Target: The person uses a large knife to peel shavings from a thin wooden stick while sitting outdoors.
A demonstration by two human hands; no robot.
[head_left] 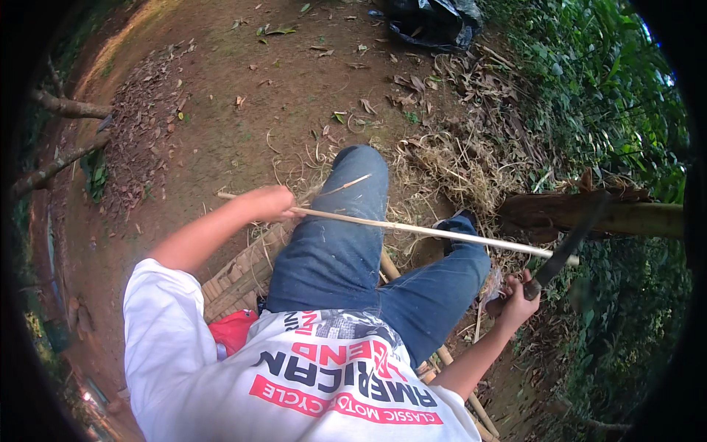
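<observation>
Head view: a bare earth yard [221,110] is being looked down on, scattered with dry leaves and bordered on the right by green undergrowth [611,110]. A dark plastic sheet [431,22] is lying at the top edge, and a pile of dry shavings [456,166] is lying just beyond the knees. A thick bamboo trunk [589,214] is lying at the right, its split end pointing toward the person. The person's legs in blue jeans [353,250] are being held bent over a seat of bamboo slats [239,276].

A long thin bamboo strip [412,230] is being held across the thighs. Its long axis is running from upper left to lower right, from beyond the left hand to the blade at the right. The left hand [269,204] is being kept closed around the strip near its left end, with the fingers curled tight on it. The right hand [515,302] is being kept wrapped around the handle of a dark chopping knife [563,250], fingers closed on the grip. The blade is being raised up and to the right, and it is crossing the strip's right end; contact there cannot be confirmed. The strip's free length is lying between the two hands, nearer the left.
</observation>
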